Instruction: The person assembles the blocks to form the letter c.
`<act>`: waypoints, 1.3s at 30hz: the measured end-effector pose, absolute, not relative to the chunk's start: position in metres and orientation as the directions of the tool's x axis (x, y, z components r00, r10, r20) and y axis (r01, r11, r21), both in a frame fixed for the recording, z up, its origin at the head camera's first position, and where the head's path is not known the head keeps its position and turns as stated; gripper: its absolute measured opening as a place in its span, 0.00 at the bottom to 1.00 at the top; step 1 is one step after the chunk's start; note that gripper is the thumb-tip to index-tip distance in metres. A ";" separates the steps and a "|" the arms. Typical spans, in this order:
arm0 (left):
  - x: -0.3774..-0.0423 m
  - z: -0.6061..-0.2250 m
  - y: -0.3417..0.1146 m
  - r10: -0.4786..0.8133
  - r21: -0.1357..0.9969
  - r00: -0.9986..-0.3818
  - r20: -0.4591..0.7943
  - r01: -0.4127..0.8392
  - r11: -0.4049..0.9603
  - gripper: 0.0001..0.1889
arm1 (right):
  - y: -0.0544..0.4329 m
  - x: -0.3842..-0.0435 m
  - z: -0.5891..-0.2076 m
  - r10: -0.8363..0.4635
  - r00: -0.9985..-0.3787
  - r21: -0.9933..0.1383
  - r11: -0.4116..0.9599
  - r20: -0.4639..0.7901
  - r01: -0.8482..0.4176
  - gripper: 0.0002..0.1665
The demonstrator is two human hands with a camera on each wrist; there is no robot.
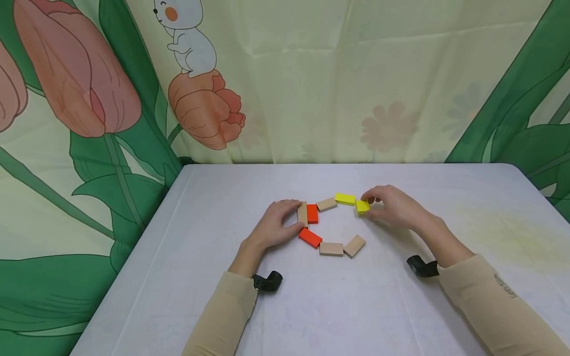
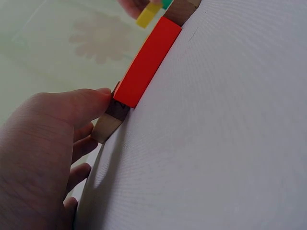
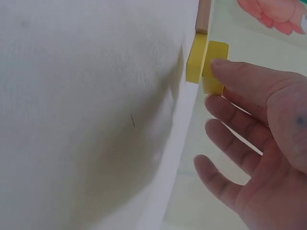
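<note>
Several flat wooden blocks form a loop on the white-covered table. At its left side my left hand (image 1: 277,223) spans a plain wooden block (image 1: 302,214), thumb at the near end and fingers at the far end. Against that block lie a red block (image 1: 312,214) and, nearer me, another red block (image 2: 149,62). My right hand (image 1: 394,206) pinches a yellow block (image 1: 362,207) between thumb and fingertips at the loop's far right. Beside it, a second yellow block (image 1: 345,199) lies on the cloth; in the right wrist view the held block (image 3: 216,62) overlaps it.
A plain block (image 1: 327,204) lies between the far red and yellow ones. Two more plain blocks (image 1: 331,249) continue the near side, the last one (image 1: 355,246) angled. Behind the table (image 1: 249,306) hangs a printed curtain (image 1: 303,99). Each wrist wears a black camera (image 1: 268,282).
</note>
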State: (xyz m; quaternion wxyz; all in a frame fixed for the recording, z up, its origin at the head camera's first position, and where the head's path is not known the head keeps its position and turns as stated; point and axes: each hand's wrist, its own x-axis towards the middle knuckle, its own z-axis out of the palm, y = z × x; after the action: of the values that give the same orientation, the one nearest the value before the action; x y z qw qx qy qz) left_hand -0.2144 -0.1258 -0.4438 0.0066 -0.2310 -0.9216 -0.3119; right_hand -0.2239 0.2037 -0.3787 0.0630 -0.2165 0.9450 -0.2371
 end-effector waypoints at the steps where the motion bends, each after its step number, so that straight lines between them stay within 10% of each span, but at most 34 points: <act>1: -0.214 -0.444 -0.126 0.422 0.571 -0.893 0.157 0.431 0.699 0.31 | 0.203 -0.223 -0.379 -0.440 -0.898 -0.476 0.793 -0.016 -0.380 0.19; 39: -0.215 -0.443 -0.126 0.432 0.562 -0.886 0.170 0.447 0.696 0.30 | 0.199 -0.195 -0.388 -0.539 -0.843 -0.436 0.761 -0.012 -0.480 0.16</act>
State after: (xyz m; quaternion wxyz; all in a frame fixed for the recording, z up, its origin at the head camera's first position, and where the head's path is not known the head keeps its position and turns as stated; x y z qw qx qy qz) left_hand -0.2148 -0.1261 -0.4430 0.0125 -0.2387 -0.9207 -0.3086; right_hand -0.1955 0.1994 -0.3875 0.0684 -0.2721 0.9358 -0.2133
